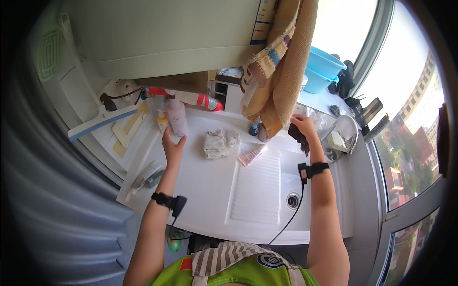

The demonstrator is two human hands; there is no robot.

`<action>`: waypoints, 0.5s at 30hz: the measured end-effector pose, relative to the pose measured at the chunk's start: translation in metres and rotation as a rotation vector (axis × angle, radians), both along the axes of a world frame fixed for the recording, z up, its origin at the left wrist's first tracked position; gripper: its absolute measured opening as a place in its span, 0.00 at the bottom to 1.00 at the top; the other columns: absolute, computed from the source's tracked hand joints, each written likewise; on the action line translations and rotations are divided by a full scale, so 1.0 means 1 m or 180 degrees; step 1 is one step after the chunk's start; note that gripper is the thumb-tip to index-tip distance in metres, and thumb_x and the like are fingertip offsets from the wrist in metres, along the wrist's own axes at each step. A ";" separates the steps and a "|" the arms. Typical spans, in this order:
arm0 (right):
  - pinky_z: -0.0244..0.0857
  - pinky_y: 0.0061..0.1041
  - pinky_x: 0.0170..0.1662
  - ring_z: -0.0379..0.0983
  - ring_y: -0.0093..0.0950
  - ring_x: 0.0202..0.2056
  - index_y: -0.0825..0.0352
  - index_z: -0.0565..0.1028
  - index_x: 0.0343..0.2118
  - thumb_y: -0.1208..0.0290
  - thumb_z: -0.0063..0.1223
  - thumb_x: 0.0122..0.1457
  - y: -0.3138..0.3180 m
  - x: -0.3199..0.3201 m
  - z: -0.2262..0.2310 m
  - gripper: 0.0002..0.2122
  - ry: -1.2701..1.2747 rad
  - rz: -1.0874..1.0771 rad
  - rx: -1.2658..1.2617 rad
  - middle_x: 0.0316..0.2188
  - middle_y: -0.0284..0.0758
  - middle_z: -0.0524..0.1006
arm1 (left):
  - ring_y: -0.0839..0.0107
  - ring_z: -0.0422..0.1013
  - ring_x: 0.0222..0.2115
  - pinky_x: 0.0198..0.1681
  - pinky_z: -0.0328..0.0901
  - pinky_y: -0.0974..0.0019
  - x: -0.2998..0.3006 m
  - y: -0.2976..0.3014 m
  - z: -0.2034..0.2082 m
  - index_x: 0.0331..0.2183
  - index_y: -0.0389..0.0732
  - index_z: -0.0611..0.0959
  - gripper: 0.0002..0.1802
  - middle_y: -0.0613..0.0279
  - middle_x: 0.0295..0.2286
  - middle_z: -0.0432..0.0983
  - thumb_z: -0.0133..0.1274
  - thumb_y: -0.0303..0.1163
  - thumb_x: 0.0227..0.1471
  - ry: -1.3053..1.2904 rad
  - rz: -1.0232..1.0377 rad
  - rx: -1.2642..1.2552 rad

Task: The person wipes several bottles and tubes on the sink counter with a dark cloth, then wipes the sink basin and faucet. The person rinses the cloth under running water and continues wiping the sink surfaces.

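My left hand [173,147] is at the left of the white sink counter, thumb and forefinger spread apart. Just beyond its fingertips stands a pale pink bottle [177,117], with a smaller yellow-orange bottle [162,120] beside it. Whether the fingers touch either bottle I cannot tell. On the right, my right hand [306,127] grips a dark brown object [297,136] over the basin; its kind is unclear. A crumpled white cloth [217,144] lies between my hands. Next to it, a pink tube [252,155] rests at the top of the ribbed washboard [256,190].
Tan towels [282,90] hang low over the counter's back. A squeegee [102,121] leans at the left, near a clear container [146,176]. Blue basins [319,71] sit on the window ledge. The drain [293,200] lies below my right forearm; a white holder [344,133] stands right of it.
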State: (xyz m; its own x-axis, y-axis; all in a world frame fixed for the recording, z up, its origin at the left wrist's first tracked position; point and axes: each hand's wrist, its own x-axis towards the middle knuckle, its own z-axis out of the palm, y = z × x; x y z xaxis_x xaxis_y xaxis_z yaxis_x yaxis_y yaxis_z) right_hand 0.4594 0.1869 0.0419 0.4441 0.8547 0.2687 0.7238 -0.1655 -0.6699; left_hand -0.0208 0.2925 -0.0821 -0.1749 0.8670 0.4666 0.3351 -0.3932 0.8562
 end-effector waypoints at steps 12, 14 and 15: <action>0.66 0.36 0.47 0.74 0.40 0.45 0.62 0.78 0.44 0.44 0.59 0.42 0.130 0.024 -0.044 0.30 -0.0380 -0.0284 -0.0161 0.41 0.46 0.78 | 0.63 0.61 0.54 0.55 0.61 0.57 -0.060 -0.208 -0.004 0.54 0.40 0.68 0.29 0.56 0.53 0.64 0.56 0.23 0.49 -0.0793 0.0616 -0.0613; 0.67 0.34 0.45 0.76 0.39 0.43 0.63 0.79 0.40 0.46 0.60 0.42 0.112 0.013 -0.044 0.27 -0.0463 -0.0431 -0.0101 0.38 0.45 0.79 | 0.64 0.64 0.53 0.54 0.62 0.58 -0.066 -0.224 -0.010 0.53 0.38 0.69 0.28 0.56 0.53 0.65 0.55 0.22 0.50 -0.0960 0.0671 -0.0580; 0.67 0.34 0.44 0.76 0.38 0.42 0.64 0.79 0.38 0.47 0.61 0.42 0.104 0.009 -0.042 0.26 -0.0522 -0.0514 -0.0043 0.37 0.44 0.80 | 0.64 0.65 0.52 0.53 0.63 0.59 -0.068 -0.230 -0.012 0.53 0.38 0.69 0.27 0.57 0.52 0.66 0.54 0.21 0.50 -0.1037 0.0704 -0.0528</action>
State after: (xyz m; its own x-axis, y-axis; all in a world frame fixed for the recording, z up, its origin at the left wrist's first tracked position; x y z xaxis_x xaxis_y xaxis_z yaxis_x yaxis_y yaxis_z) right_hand 0.4680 0.2905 0.0004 0.5267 0.7802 0.3374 0.7862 -0.2962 -0.5424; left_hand -0.0886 0.0629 -0.0937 -0.4804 0.8507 0.2136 0.0974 -0.1903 0.9769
